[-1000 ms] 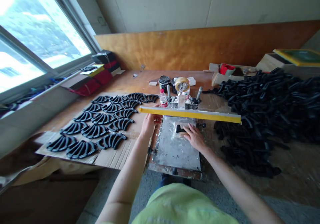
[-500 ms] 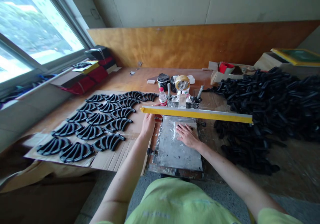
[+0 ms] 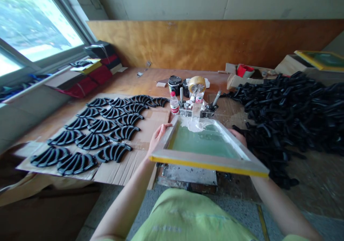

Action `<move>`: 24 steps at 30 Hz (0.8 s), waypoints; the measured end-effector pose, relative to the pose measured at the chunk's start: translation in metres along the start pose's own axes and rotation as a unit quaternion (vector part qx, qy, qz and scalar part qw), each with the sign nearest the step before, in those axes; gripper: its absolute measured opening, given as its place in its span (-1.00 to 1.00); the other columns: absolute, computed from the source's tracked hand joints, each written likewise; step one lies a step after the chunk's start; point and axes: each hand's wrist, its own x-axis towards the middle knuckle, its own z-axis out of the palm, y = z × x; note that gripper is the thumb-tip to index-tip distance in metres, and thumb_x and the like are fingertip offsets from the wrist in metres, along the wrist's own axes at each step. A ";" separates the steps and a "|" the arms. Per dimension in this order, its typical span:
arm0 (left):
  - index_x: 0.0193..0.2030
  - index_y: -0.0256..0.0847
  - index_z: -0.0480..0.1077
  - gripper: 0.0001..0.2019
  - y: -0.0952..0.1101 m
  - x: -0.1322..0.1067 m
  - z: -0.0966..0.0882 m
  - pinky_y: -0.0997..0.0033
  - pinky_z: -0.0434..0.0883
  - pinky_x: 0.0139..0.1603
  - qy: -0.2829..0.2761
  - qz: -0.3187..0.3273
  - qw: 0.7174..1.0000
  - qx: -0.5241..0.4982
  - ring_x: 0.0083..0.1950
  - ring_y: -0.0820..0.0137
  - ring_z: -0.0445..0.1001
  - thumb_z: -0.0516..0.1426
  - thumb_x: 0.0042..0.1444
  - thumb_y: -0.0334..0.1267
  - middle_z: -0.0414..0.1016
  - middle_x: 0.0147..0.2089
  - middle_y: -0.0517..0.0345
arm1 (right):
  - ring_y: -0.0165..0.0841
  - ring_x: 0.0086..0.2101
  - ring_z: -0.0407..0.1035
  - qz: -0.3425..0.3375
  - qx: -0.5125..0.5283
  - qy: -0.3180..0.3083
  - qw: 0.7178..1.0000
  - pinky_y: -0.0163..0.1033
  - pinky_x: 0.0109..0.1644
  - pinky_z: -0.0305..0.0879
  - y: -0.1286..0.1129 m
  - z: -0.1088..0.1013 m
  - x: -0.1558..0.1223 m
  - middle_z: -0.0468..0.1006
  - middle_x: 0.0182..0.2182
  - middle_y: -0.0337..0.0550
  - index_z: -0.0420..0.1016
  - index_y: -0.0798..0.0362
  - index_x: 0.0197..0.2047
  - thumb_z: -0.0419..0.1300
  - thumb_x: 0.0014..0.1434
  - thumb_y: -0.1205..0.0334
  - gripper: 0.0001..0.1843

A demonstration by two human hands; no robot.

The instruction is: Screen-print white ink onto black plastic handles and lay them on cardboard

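A screen printing frame (image 3: 209, 162) with green mesh, pale metal sides and a yellow front edge lies tilted over the grey base plate (image 3: 188, 176). White ink pools at the mesh's far end, beneath a clear upright strip. My left hand (image 3: 159, 135) grips the frame's left side, its fingers partly out of sight. At the opposite side, my right hand (image 3: 239, 137) holds the frame's edge, close to the heaped black plastic parts (image 3: 290, 112); most of its fingers are hidden. Behind the frame stands the metal hinge clamp (image 3: 185, 110) with two upright handles.
Rows of black fan-shaped parts (image 3: 98, 140) lie on cardboard (image 3: 115, 173) at left. Beyond the clamp are a red-capped bottle (image 3: 174, 104), a black ink tub (image 3: 175, 85) and a tape roll (image 3: 197, 84). Another yellow-edged frame (image 3: 322, 60) rests at the back right.
The printing frame has swung down at its near edge, exposing its mesh and covering much of the plate. My right hand has moved from the plate to the frame's right side.
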 end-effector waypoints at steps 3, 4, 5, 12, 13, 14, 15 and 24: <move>-0.09 -0.22 0.48 -0.48 -0.030 -0.012 -0.012 0.52 0.22 -0.55 -0.030 -0.084 0.995 0.050 -0.53 0.49 0.32 0.16 0.00 0.19 0.44 -0.46 0.21 | -0.22 -0.15 0.47 0.011 0.039 0.067 0.997 -0.11 -0.05 0.43 -0.022 -0.007 0.042 0.52 -0.03 0.09 0.41 0.17 0.15 0.03 0.25 0.13 -0.53; -0.03 -0.20 0.45 -0.46 -0.043 -0.015 -0.015 0.53 0.20 -0.56 -0.035 -0.105 0.992 0.053 -0.55 0.49 0.31 0.18 -0.02 0.17 0.44 -0.46 0.23 | -0.20 -0.08 0.44 -0.016 0.047 0.073 0.996 -0.07 0.01 0.41 -0.037 -0.004 0.055 0.45 0.07 0.10 0.38 0.11 0.18 0.09 0.23 0.16 -0.53; 0.06 -0.18 0.40 -0.41 -0.056 -0.015 -0.017 0.53 0.22 -0.55 -0.040 -0.119 0.991 0.052 -0.54 0.49 0.33 0.20 -0.04 0.14 0.46 -0.45 0.24 | -0.18 0.01 0.38 -0.055 0.042 0.066 0.995 -0.04 0.08 0.36 -0.054 0.002 0.067 0.36 0.15 0.08 0.33 0.07 0.21 0.15 0.19 0.19 -0.49; 0.24 -0.16 0.25 -0.28 -0.123 -0.004 -0.021 0.46 0.32 -0.44 -0.009 -0.105 0.988 0.117 -0.44 0.41 0.42 0.20 -0.05 0.10 0.51 -0.37 0.20 | -0.19 -0.09 0.37 -0.150 -0.122 -0.135 0.972 -0.17 -0.01 0.31 -0.122 0.052 0.100 0.53 -0.16 0.00 0.48 0.10 -0.09 0.23 0.12 0.32 -0.75; 0.22 -0.16 0.28 -0.32 -0.126 -0.004 -0.021 0.45 0.33 -0.42 -0.005 -0.101 0.987 0.129 -0.42 0.41 0.43 0.19 -0.03 0.10 0.51 -0.36 0.20 | -0.21 -0.15 0.40 -0.133 -0.135 -0.160 0.969 -0.21 -0.07 0.31 -0.119 0.054 0.099 0.54 -0.22 -0.02 0.48 0.09 -0.16 0.23 0.14 0.27 -0.82; 0.20 -0.15 0.31 -0.35 -0.128 -0.004 -0.021 0.45 0.35 -0.39 -0.001 -0.098 0.985 0.140 -0.40 0.40 0.44 0.19 -0.01 0.09 0.51 -0.35 0.19 | -0.23 -0.19 0.41 -0.117 -0.145 -0.173 0.967 -0.23 -0.12 0.31 -0.115 0.053 0.098 0.55 -0.26 -0.03 0.48 0.09 -0.20 0.22 0.15 0.21 -0.83; 0.17 -0.15 0.33 -0.39 -0.129 -0.004 -0.022 0.44 0.35 -0.37 0.002 -0.095 0.984 0.149 -0.38 0.39 0.44 0.18 0.00 0.07 0.52 -0.34 0.18 | -0.24 -0.22 0.42 -0.104 -0.153 -0.174 0.967 -0.25 -0.15 0.29 -0.110 0.051 0.097 0.56 -0.27 -0.02 0.48 0.09 -0.22 0.21 0.17 0.15 -0.81; 0.15 -0.14 0.37 -0.45 -0.127 -0.008 -0.020 0.38 0.38 -0.29 0.016 -0.099 0.983 0.153 -0.31 0.33 0.46 0.16 0.03 0.03 0.53 -0.30 0.14 | -0.18 -0.19 0.37 -0.116 -0.177 -0.136 0.968 -0.19 -0.12 0.23 -0.107 0.057 0.054 0.55 -0.28 0.06 0.46 0.13 -0.26 0.08 0.15 0.39 -0.86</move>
